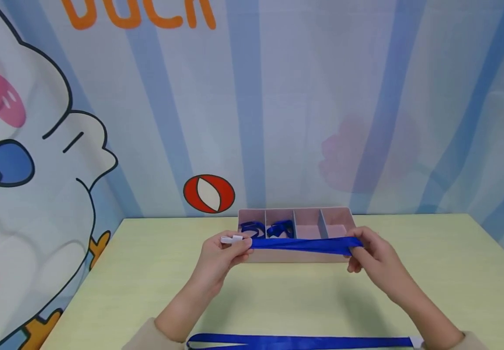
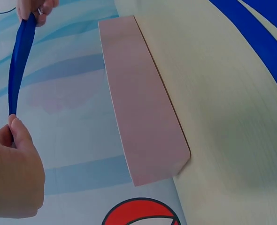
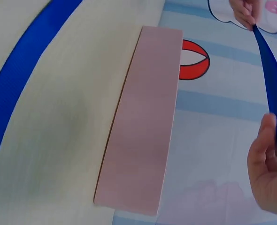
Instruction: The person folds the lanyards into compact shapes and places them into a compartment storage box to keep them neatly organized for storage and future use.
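Note:
A blue lanyard (image 1: 300,244) is stretched level between the two hands, above the table and in front of the pink box. My left hand (image 1: 221,257) pinches its left end between thumb and fingers, where a white plastic clip (image 1: 232,239) sticks out. At the other end, the right hand (image 1: 378,262) grips the folded band with thumb and fingers. Both wrist views show the taut band, the left hand (image 2: 16,173) at one end in the left wrist view and the right hand (image 3: 270,173) in the right wrist view.
Behind the hands stands a pink divided box (image 1: 295,256); its two left compartments hold coiled blue lanyards (image 1: 280,228). A second blue lanyard (image 1: 321,342) lies lengthwise along the near part of the pale yellow table (image 1: 155,272). A printed curtain (image 1: 286,97) hangs behind the table.

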Demonstrator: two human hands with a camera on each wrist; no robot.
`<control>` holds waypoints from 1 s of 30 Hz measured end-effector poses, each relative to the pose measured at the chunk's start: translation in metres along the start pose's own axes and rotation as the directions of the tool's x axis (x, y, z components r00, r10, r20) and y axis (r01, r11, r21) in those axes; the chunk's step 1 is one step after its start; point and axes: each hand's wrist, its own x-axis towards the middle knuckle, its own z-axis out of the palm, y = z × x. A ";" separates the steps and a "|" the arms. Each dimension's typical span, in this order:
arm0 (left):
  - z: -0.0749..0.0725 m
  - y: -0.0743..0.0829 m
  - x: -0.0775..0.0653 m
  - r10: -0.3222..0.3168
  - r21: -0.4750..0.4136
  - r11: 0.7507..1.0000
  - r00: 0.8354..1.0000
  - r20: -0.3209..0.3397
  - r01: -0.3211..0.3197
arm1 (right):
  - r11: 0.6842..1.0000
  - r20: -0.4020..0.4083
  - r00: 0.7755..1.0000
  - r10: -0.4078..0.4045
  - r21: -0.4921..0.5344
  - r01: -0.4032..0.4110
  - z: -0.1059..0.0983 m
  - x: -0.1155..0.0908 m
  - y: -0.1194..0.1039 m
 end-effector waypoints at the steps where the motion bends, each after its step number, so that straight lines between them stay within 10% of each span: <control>1: -0.001 0.000 0.001 0.006 0.002 1.000 1.000 -0.005 -0.006 | 0.999 0.041 0.999 0.014 0.050 -0.016 -0.002 0.001 -0.001; 21: -0.009 0.008 0.004 0.038 -0.023 0.999 0.999 -0.017 -0.039 | 0.913 0.508 0.862 -0.009 0.356 -0.201 -0.028 0.001 0.014; 27: -0.008 0.005 0.001 0.032 -0.019 0.999 0.999 0.002 -0.032 | 0.803 0.477 0.876 -0.069 0.547 -0.235 -0.030 -0.001 0.016; 30: -0.008 0.004 0.000 0.024 -0.012 1.000 1.000 0.004 -0.024 | 0.817 0.422 0.907 0.010 0.519 -0.251 -0.027 -0.001 0.014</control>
